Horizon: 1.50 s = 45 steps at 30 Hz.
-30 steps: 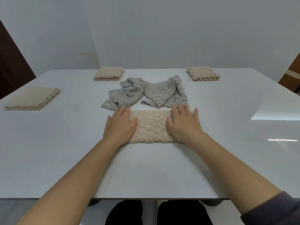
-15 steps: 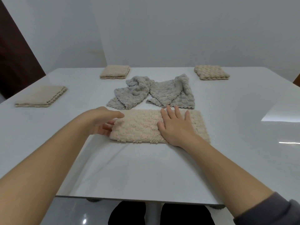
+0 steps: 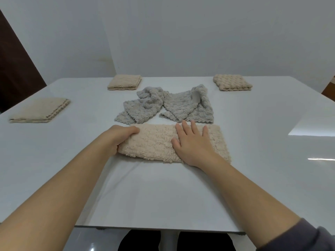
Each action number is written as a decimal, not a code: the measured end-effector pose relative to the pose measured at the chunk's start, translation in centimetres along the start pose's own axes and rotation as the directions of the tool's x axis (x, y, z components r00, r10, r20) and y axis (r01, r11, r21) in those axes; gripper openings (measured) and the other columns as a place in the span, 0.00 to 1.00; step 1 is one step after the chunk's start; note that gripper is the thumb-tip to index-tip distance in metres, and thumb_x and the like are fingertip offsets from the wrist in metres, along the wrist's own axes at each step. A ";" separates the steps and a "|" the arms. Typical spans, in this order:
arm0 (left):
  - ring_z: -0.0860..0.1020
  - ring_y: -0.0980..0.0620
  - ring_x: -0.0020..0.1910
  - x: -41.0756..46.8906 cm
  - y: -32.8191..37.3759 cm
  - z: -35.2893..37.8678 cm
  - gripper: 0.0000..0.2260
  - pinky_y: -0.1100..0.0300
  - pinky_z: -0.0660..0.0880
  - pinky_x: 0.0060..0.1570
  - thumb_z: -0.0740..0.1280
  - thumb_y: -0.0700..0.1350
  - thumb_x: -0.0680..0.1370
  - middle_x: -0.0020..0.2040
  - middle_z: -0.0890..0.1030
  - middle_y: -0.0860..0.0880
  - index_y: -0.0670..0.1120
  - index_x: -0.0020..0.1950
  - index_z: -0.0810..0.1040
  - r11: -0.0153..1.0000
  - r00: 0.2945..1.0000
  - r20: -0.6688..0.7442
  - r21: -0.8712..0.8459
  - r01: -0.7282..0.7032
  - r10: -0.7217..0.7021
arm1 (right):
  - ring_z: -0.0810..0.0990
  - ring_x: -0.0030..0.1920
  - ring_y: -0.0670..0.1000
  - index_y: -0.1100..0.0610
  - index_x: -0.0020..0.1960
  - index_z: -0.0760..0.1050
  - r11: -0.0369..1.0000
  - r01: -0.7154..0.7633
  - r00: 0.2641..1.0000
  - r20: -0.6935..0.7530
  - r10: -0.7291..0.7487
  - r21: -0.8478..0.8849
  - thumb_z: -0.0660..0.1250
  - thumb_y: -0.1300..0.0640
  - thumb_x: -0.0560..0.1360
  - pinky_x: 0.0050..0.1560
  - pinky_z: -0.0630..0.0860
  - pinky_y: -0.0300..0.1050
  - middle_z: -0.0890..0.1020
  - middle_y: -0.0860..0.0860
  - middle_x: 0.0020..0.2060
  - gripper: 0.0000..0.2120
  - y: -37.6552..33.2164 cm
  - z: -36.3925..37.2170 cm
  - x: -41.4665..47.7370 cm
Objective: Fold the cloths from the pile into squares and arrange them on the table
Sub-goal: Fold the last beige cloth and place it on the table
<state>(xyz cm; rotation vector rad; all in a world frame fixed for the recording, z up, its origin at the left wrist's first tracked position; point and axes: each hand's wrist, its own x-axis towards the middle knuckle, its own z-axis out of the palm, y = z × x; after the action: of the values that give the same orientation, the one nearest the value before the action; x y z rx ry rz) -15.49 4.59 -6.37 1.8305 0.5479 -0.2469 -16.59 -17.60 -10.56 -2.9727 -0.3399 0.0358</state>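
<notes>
- A beige cloth (image 3: 159, 144), folded into a long fluffy strip, lies crosswise on the white worktop (image 3: 272, 160), near the front edge and straight ahead of the person
- The left hand (image 3: 117, 137) holds the strip's left end; its fingers (image 3: 133, 129) are curled round that end, with one digit lying over the top along the far edge and the rest tucked out of sight at the cloth's side
- The right hand (image 3: 192, 144) lies palm down on the strip, a little right of its middle; its fingers (image 3: 185, 127) are straight and spread, their tips reaching the far edge of the cloth, the thumb pointing left across the pile
- Just behind the strip sits a heap of grey cloths (image 3: 168, 105), crumpled and unfolded, its front edge close to the right fingertips
- Three beige cloths already folded into squares sit well apart round the heap: the left square (image 3: 39, 111) near the left edge, the far-left square (image 3: 125, 82) towards the back, and the far-right square (image 3: 232, 82) at the back on the other side
- A grey sleeve (image 3: 308, 236) is pushed up the right forearm; the left forearm is bare
- A plain pale wall (image 3: 181, 33) stands behind the worktop, with a dark panel (image 3: 14, 69) at the left
</notes>
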 end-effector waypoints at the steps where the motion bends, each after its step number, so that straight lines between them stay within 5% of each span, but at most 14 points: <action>1: 0.81 0.43 0.46 0.2 0.0 0.3 0.13 0.50 0.77 0.54 0.73 0.46 0.74 0.50 0.83 0.41 0.40 0.53 0.78 0.999 0.999 -0.023 -0.015 -0.028 0.028 | 0.39 0.79 0.56 0.53 0.80 0.44 1.000 0.001 1.000 -0.001 -0.001 0.002 0.42 0.43 0.82 0.75 0.38 0.65 0.45 0.52 0.80 0.29 0.0 0.0 0.0; 4: 0.79 0.44 0.46 0.6 -0.3 1.2 0.14 0.54 0.75 0.49 0.70 0.45 0.76 0.51 0.81 0.42 0.42 0.59 0.76 0.988 0.982 -0.128 0.081 -0.129 0.138 | 0.39 0.78 0.56 0.52 0.80 0.44 1.000 0.006 1.000 0.002 -0.006 0.013 0.43 0.43 0.82 0.75 0.38 0.65 0.45 0.52 0.80 0.29 0.0 -0.1 -0.2; 7: 0.74 0.43 0.63 0.6 -0.9 1.0 0.23 0.54 0.70 0.60 0.68 0.48 0.77 0.66 0.75 0.43 0.41 0.70 0.71 0.908 0.938 -0.214 0.380 -0.178 0.274 | 0.38 0.78 0.56 0.51 0.80 0.44 1.000 0.013 1.000 0.020 -0.014 0.028 0.43 0.42 0.82 0.74 0.37 0.65 0.43 0.51 0.79 0.29 -0.2 -0.1 -0.4; 9: 0.74 0.43 0.63 0.5 -1.4 0.2 0.22 0.53 0.71 0.62 0.69 0.48 0.77 0.65 0.76 0.43 0.42 0.69 0.73 0.874 0.928 -0.207 0.446 -0.193 0.310 | 0.38 0.78 0.56 0.51 0.80 0.44 0.999 0.021 0.999 0.030 -0.022 0.029 0.42 0.42 0.82 0.74 0.37 0.65 0.43 0.51 0.79 0.29 -0.7 0.0 -0.5; 14: 0.78 0.45 0.51 -0.1 -2.3 -1.5 0.18 0.50 0.76 0.54 0.73 0.48 0.73 0.53 0.79 0.45 0.46 0.60 0.75 0.923 0.935 -0.221 0.333 -0.194 0.276 | 0.38 0.78 0.56 0.51 0.80 0.43 0.999 0.038 0.999 0.027 -0.038 0.018 0.42 0.42 0.82 0.74 0.36 0.64 0.43 0.52 0.79 0.29 -2.0 0.4 -0.7; 17: 0.76 0.50 0.41 -0.8 -1.8 -1.4 0.17 0.55 0.73 0.41 0.74 0.46 0.73 0.47 0.75 0.49 0.50 0.58 0.72 0.936 0.922 -0.233 0.244 -0.252 0.309 | 0.38 0.78 0.56 0.51 0.80 0.45 0.997 0.042 0.999 0.015 -0.043 0.060 0.44 0.42 0.82 0.75 0.36 0.64 0.44 0.52 0.79 0.29 -2.0 0.4 -0.8; 20: 0.79 0.45 0.46 -1.8 -0.1 -1.0 0.18 0.52 0.77 0.41 0.73 0.46 0.72 0.53 0.76 0.46 0.54 0.58 0.72 0.939 0.920 -0.199 0.127 -0.319 0.339 | 0.42 0.79 0.53 0.53 0.80 0.52 0.931 0.088 0.994 -0.093 -0.058 0.355 0.47 0.45 0.83 0.77 0.39 0.57 0.49 0.52 0.79 0.27 -1.6 -0.8 -1.1; 24: 0.81 0.45 0.44 -3.5 2.5 0.2 0.17 0.49 0.79 0.44 0.72 0.45 0.74 0.53 0.79 0.44 0.52 0.60 0.71 0.936 0.932 -0.108 -0.017 -0.351 0.347 | 0.69 0.69 0.46 0.55 0.71 0.71 0.582 0.138 0.953 -0.266 0.141 0.801 0.54 0.53 0.83 0.71 0.64 0.46 0.73 0.49 0.69 0.19 -0.8 -2.8 -1.1; 29: 0.78 0.53 0.38 -5.1 4.7 3.7 0.15 0.60 0.75 0.35 0.67 0.44 0.77 0.49 0.79 0.47 0.48 0.63 0.71 0.914 0.924 -0.032 -0.140 -0.382 0.381 | 0.84 0.48 0.56 0.62 0.58 0.75 -0.186 -0.157 0.973 0.184 0.142 0.970 0.55 0.52 0.83 0.48 0.82 0.53 0.82 0.58 0.53 0.16 -0.6 -3.4 -0.2; 32: 0.80 0.49 0.35 -6.4 4.7 6.1 0.11 0.55 0.79 0.35 0.61 0.43 0.82 0.49 0.82 0.41 0.45 0.63 0.68 0.879 0.885 0.202 -0.334 -0.340 0.419 | 0.84 0.44 0.56 0.63 0.57 0.75 -0.445 -0.310 0.947 0.313 -0.070 0.840 0.50 0.44 0.83 0.45 0.81 0.50 0.83 0.60 0.47 0.24 0.6 -3.9 -0.4; 35: 0.82 0.45 0.42 -6.6 3.3 7.5 0.08 0.53 0.82 0.41 0.59 0.38 0.82 0.47 0.84 0.41 0.43 0.60 0.73 0.804 0.817 0.127 -0.312 -0.506 0.563 | 0.84 0.42 0.57 0.64 0.57 0.77 -0.475 -0.363 0.930 0.339 -0.140 0.802 0.51 0.41 0.82 0.42 0.82 0.48 0.84 0.60 0.45 0.28 2.0 -4.2 -0.6; 37: 0.81 0.52 0.47 -5.7 2.0 7.8 0.10 0.59 0.79 0.46 0.60 0.35 0.80 0.47 0.83 0.47 0.44 0.56 0.77 0.716 0.722 -0.036 -0.101 -0.691 0.691 | 0.84 0.40 0.54 0.63 0.56 0.77 -0.433 -0.369 0.927 0.358 -0.112 0.822 0.56 0.48 0.82 0.40 0.82 0.46 0.84 0.58 0.44 0.20 2.3 -4.3 -0.6; 40: 0.73 0.61 0.59 -4.1 -0.4 7.6 0.13 0.69 0.68 0.59 0.61 0.41 0.80 0.60 0.78 0.55 0.48 0.63 0.77 0.570 0.580 -0.036 0.242 -0.785 0.814 | 0.84 0.37 0.52 0.63 0.55 0.76 -0.379 -0.363 0.927 0.372 -0.052 0.851 0.61 0.61 0.80 0.36 0.82 0.45 0.84 0.57 0.42 0.08 2.1 -4.1 -0.6; 45: 0.59 0.64 0.72 -2.2 -2.7 7.5 0.26 0.72 0.53 0.69 0.56 0.53 0.79 0.75 0.63 0.55 0.48 0.77 0.63 0.556 0.600 0.090 0.290 -0.779 0.795 | 0.82 0.47 0.55 0.61 0.61 0.74 -0.310 -0.308 0.948 0.316 -0.024 0.899 0.59 0.69 0.77 0.46 0.81 0.48 0.82 0.61 0.53 0.14 2.7 -4.5 -0.6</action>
<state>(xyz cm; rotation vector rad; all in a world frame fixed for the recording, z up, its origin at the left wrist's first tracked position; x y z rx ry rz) -17.97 -2.32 -10.13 2.2023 -0.3592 0.3662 -16.43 -20.99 -6.56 -1.1186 0.1229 0.4460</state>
